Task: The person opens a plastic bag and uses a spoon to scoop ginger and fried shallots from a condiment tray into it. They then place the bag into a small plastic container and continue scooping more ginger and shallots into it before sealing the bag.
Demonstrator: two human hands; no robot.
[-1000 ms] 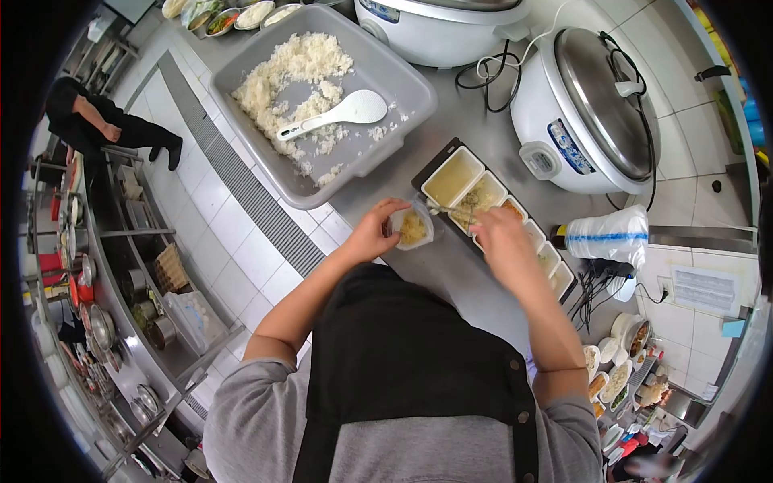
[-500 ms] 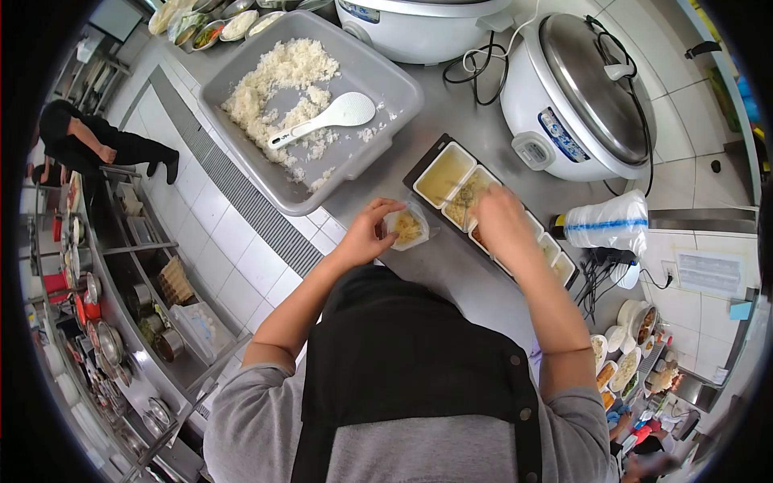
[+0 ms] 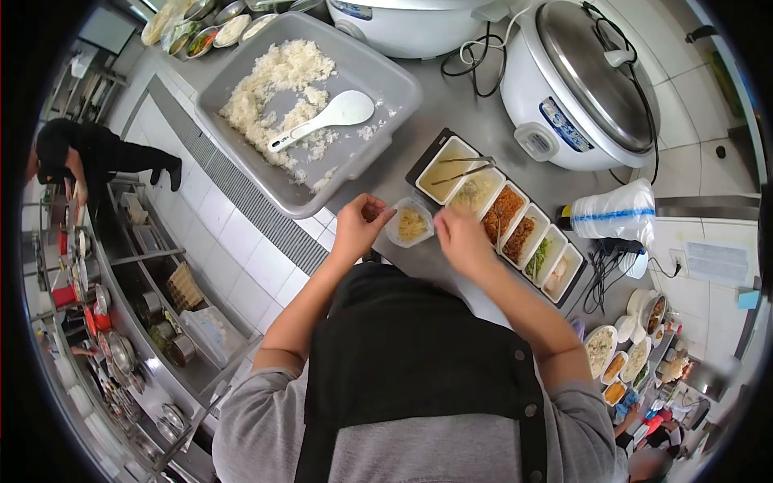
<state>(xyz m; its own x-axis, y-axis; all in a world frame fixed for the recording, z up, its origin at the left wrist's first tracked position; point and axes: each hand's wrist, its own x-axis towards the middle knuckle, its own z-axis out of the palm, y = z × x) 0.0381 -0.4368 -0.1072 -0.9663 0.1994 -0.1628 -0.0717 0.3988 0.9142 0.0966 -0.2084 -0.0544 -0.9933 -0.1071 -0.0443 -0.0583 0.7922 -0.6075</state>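
Note:
A small clear plastic bowl (image 3: pixel 419 237) holds pale yellow shreds on the steel counter in front of me. At its left rim is my left hand (image 3: pixel 360 229), with the fingers curled and thumb and fingertips closed on the edge. My right hand (image 3: pixel 465 241) is close by the right rim, its fingers drawn together and slightly blurred; anything between them is hidden. Beyond that hand runs a black tray (image 3: pixel 419 166) of white tubs with fillings, among them orange-red crumbs (image 3: pixel 504 211) and chopped greens (image 3: pixel 537 259). Metal tongs (image 3: pixel 465 171) rest across the two far tubs.
A grey tub (image 3: pixel 386 133) of cooked rice with a white rice paddle (image 3: pixel 342 111) stands at the far left. Two large cookers, one with a steel lid (image 3: pixel 596 80), stand behind. Wrapped plastic cups (image 3: pixel 616 211) are at right. A person in black (image 3: pixel 97 153) bends at left.
My right hand has come back from the filling tubs to the bowl's right side. The tongs now lie across the tubs. My left hand stays by the bowl.

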